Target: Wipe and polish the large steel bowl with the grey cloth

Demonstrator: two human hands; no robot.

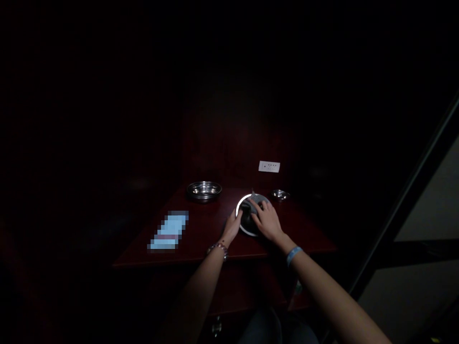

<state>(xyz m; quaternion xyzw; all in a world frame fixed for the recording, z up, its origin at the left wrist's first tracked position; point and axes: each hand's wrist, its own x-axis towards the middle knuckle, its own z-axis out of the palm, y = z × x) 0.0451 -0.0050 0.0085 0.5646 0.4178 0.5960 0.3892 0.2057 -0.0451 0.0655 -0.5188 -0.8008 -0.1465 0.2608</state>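
Grey cloth (256, 197) lies under spread fingers (255, 205) of the right hand (270, 222); the left hand (232, 226) grips the dish (250, 233).

Dim pic, edges near-black; small glare on metal (204, 190); blue patch (168, 231) pixelated.

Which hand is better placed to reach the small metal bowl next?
Probably the right hand: it is nearer to the small metal bowl, while the left hand is at the round dish's left edge.
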